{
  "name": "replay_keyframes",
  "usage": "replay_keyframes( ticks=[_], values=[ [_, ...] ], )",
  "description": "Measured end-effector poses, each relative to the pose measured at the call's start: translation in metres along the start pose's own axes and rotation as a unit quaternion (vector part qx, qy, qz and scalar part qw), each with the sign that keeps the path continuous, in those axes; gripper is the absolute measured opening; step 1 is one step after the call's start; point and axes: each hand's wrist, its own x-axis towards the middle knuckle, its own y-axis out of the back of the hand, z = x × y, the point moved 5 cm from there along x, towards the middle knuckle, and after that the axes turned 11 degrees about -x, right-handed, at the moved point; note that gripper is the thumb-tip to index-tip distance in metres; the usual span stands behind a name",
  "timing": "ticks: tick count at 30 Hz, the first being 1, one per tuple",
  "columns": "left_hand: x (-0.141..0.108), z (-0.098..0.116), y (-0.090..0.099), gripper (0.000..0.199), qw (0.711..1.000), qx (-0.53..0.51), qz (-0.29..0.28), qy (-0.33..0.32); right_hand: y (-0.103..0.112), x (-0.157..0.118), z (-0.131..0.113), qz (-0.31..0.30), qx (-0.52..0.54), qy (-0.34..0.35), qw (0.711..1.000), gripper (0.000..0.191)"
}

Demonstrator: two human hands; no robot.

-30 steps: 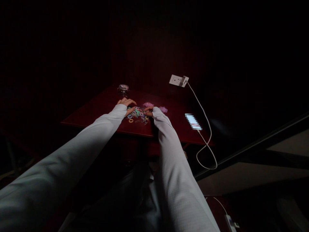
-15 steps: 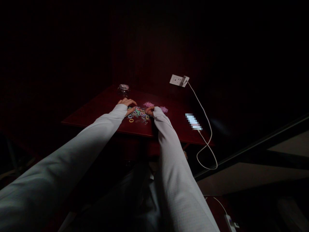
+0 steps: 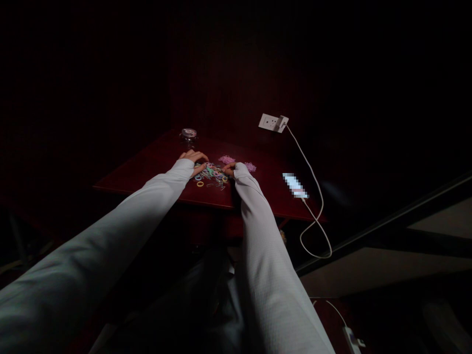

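A loose pile of small multicoloured hair ties point(image 3: 211, 171) lies on the dark red table point(image 3: 155, 164). A yellow hair tie point(image 3: 200, 184) sits at its front edge, beside a few thin bent pieces point(image 3: 221, 186) too small to name. My left hand point(image 3: 193, 158) reaches over the pile's left side, thumb and fingers apart, touching its edge. On the right side my right hand point(image 3: 229, 169) has its fingers curled and drawn together at the pile; whatever is between the fingertips is too small to make out. Behind lie a pink heap point(image 3: 226, 160) and a purple-pink heap point(image 3: 250, 167) of tiny bands.
A clear jar with a lid point(image 3: 189, 136) stands at the back left. To the right lies a lit phone point(image 3: 295, 186) with a white cable point(image 3: 320, 187) running to a charger in the wall socket point(image 3: 273, 123). A power strip point(image 3: 352, 340) is low at the right.
Hardly anything differs. Both hands stay at the pile in nearly the same pose, and the whole view has shifted very slightly.
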Motion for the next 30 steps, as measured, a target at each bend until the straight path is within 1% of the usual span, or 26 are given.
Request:
replay_keyframes(
  ticks=[3,6,11,15,18,21,25,30],
  values=[
    [-0.001,0.002,0.001,0.024,1.000,0.000,0.000,-0.004,0.000,0.000,-0.001,0.008,-0.017,-0.021,1.000,0.030],
    [-0.001,0.004,0.001,0.024,1.000,0.001,0.000,-0.005,0.000,-0.005,-0.007,0.013,-0.007,-0.035,0.999,0.028],
    [-0.002,0.010,-0.002,0.023,1.000,-0.001,0.000,-0.010,0.000,-0.011,-0.025,0.013,0.020,-0.015,1.000,0.029],
    [-0.004,0.023,-0.006,0.026,1.000,-0.004,0.004,-0.017,-0.004,-0.008,-0.033,0.008,0.019,-0.002,1.000,0.026],
    [-0.007,0.035,-0.006,0.030,1.000,-0.009,0.013,-0.022,-0.007,-0.004,-0.031,0.000,0.021,0.000,1.000,0.026],
    [-0.009,0.042,-0.006,0.032,0.999,-0.010,0.010,-0.030,-0.009,0.000,-0.028,-0.012,0.023,0.007,1.000,0.026],
    [-0.008,0.042,-0.010,0.033,0.999,-0.011,-0.004,-0.043,-0.008,0.004,-0.021,-0.013,0.021,0.020,0.999,0.028],
    [-0.006,0.040,-0.014,0.031,0.999,-0.008,-0.005,-0.053,-0.009,0.009,-0.013,-0.028,0.019,0.026,0.999,0.035]
  ],
)
